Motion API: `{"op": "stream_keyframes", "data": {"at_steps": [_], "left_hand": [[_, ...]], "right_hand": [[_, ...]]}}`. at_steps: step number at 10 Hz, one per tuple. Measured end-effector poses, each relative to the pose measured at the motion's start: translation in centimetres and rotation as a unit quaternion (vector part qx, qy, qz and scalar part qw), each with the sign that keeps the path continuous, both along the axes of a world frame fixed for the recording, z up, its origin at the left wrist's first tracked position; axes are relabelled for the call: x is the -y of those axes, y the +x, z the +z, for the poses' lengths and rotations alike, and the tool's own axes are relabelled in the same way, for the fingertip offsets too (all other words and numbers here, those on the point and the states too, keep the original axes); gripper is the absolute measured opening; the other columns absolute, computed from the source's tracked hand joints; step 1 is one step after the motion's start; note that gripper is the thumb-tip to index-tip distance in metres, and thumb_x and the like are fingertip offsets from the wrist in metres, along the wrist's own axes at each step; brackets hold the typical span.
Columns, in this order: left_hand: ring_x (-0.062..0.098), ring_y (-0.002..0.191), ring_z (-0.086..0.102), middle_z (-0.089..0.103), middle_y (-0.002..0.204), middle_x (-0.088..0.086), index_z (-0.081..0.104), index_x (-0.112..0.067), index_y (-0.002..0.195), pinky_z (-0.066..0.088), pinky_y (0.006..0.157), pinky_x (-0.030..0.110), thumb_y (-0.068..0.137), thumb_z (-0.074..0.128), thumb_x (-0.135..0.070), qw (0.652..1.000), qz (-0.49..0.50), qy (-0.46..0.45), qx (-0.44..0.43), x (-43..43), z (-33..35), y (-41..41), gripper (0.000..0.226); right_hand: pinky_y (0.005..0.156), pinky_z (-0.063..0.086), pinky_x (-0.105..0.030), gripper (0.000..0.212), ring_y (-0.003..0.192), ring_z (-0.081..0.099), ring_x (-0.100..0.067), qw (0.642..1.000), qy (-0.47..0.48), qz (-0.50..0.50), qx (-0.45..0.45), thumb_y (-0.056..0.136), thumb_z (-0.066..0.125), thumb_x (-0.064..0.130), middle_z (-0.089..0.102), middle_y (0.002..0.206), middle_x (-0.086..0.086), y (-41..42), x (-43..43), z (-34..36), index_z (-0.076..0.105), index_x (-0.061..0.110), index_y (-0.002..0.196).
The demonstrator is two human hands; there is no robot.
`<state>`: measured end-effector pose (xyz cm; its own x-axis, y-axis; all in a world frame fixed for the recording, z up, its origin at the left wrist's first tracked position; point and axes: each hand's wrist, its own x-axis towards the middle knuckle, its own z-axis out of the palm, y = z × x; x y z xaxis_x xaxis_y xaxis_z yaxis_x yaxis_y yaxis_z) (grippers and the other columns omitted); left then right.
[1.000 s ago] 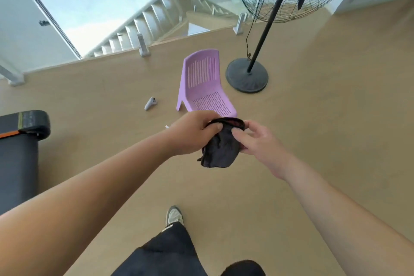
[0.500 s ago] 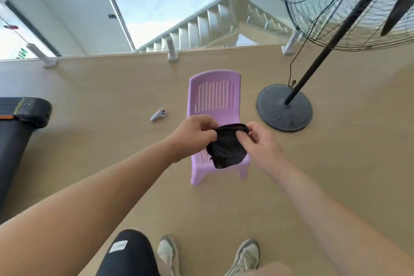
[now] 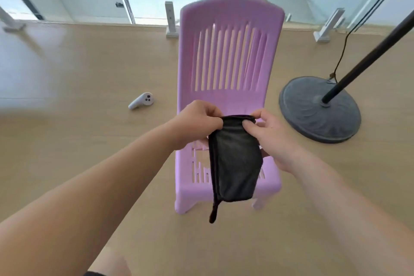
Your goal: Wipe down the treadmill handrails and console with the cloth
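Note:
A black cloth hangs folded in front of me, above the seat of a purple plastic chair. My left hand pinches its top left corner. My right hand pinches the top right corner, with fingers curled behind the cloth's right side. A thin black strip dangles from the cloth's lower left edge. No treadmill is in view.
A white handheld controller lies on the wooden floor left of the chair. A standing fan's round dark base and black pole are at the right. Glass railing posts and a stairwell opening run along the far edge.
I have stepped closer to the chair, which now fills the middle of the view. The treadmill end at the left has gone out of view. Both hands still hold the cloth, now hanging longer.

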<state>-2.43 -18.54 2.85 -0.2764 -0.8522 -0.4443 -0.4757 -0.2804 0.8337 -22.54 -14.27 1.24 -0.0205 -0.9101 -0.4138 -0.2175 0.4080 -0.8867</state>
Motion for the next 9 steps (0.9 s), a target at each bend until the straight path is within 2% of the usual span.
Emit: {"op": "stream_keyframes", "data": {"at_steps": [1,2,4,5,6,7,8,9], "left_hand": [[0.014,0.071,0.066,0.072,0.082,-0.002,0.074,-0.016,0.092,0.055,0.061,0.025,0.086,0.056,-0.005,0.994,-0.02,-0.087,0.054,1.6,-4.9,-1.0,0.022],[0.013,0.086,0.068,0.074,0.09,-0.008,0.075,-0.023,0.101,0.059,0.078,0.034,0.089,0.055,-0.007,0.981,-0.031,-0.157,0.109,2.4,-8.1,-1.3,0.028],[0.012,0.094,0.064,0.067,0.097,-0.014,0.075,-0.026,0.109,0.054,0.083,0.032,0.092,0.061,-0.013,0.959,-0.051,-0.243,0.135,0.3,-8.8,-0.7,0.025],[0.01,0.091,0.06,0.06,0.096,-0.017,0.076,-0.029,0.106,0.055,0.082,0.034,0.09,0.066,-0.015,0.953,-0.098,-0.252,0.133,-2.7,-10.1,-0.4,0.024],[0.01,0.099,0.057,0.061,0.105,-0.016,0.075,-0.033,0.111,0.056,0.082,0.041,0.092,0.065,-0.022,0.941,-0.15,-0.26,0.157,-6.0,-12.6,-0.7,0.023],[0.016,0.108,0.052,0.061,0.115,-0.013,0.073,-0.03,0.12,0.054,0.084,0.043,0.096,0.055,-0.02,0.923,-0.171,-0.293,0.184,-7.2,-14.2,-0.7,0.032],[0.014,0.111,0.056,0.063,0.12,-0.012,0.074,-0.025,0.121,0.053,0.091,0.041,0.097,0.052,-0.018,0.933,-0.167,-0.277,0.16,-7.2,-13.2,-0.4,0.033],[0.011,0.109,0.061,0.066,0.117,-0.012,0.073,-0.023,0.12,0.053,0.093,0.038,0.098,0.056,-0.019,0.945,-0.103,-0.277,0.138,-6.7,-11.3,0.6,0.028]], "right_hand": [[0.065,0.051,-0.037,0.007,0.074,0.059,-0.02,0.998,-0.042,-0.009,-0.051,0.098,0.064,0.022,0.059,0.085,-0.008,-0.7,2.0,-4.9,0.059,0.017,0.099],[0.067,0.046,-0.025,0.01,0.073,0.054,-0.013,0.986,-0.103,-0.028,-0.131,0.089,0.073,0.022,0.059,0.086,-0.001,-1.2,2.6,-8.0,0.063,0.024,0.092],[0.06,0.042,-0.014,0.016,0.062,0.05,-0.005,0.972,-0.168,0.025,-0.164,0.086,0.073,0.014,0.055,0.07,0.007,-2.1,0.9,-8.5,0.062,0.026,0.085],[0.064,0.047,-0.023,0.024,0.066,0.056,-0.011,0.954,-0.135,0.113,-0.244,0.081,0.067,0.005,0.062,0.079,0.005,-3.3,-0.9,-9.0,0.063,0.028,0.083],[0.069,0.044,-0.03,0.036,0.073,0.054,-0.012,0.922,-0.144,0.183,-0.309,0.074,0.059,-0.004,0.056,0.084,0.004,-4.2,-2.6,-10.5,0.068,0.03,0.078],[0.077,0.039,-0.025,0.042,0.087,0.049,-0.014,0.904,-0.126,0.207,-0.353,0.077,0.054,-0.005,0.052,0.089,0.005,-4.1,-2.5,-10.7,0.078,0.029,0.081],[0.083,0.045,-0.029,0.042,0.094,0.052,-0.014,0.898,-0.099,0.211,-0.373,0.082,0.052,0.0,0.052,0.096,0.004,-3.6,-2.2,-9.7,0.079,0.028,0.097],[0.083,0.049,-0.026,0.037,0.083,0.057,-0.001,0.917,-0.12,0.171,-0.339,0.091,0.053,0.011,0.056,0.097,0.015,-2.5,-1.8,-7.7,0.074,0.031,0.114]]}}
